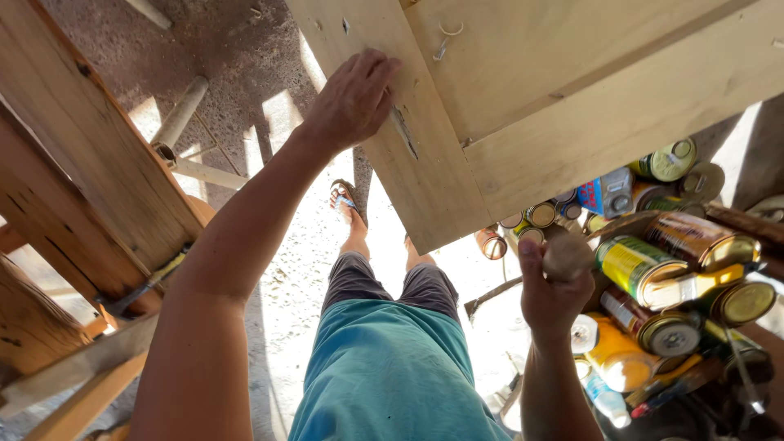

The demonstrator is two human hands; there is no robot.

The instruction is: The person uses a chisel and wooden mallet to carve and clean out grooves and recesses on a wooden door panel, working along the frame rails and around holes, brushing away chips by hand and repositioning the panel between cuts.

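My left hand (355, 98) lies flat with its fingers on the left rail of a pale wooden framed panel (572, 90), beside a dark notch in the wood. My right hand (554, 296) is closed around a tool with a rounded wooden end (567, 255), held just below the panel's lower corner. A dark bar (490, 296) runs out to the left from under that fist; whether it belongs to the tool I cannot tell. A bent metal hook (445, 41) sticks out of the panel near its top.
Several tin cans and bottles (670, 286) are heaped at the right. A rough wooden frame (82, 163) stands at the left, with a pale pipe (180, 114) on the ground behind it. My sandalled feet (347, 200) stand on sandy ground.
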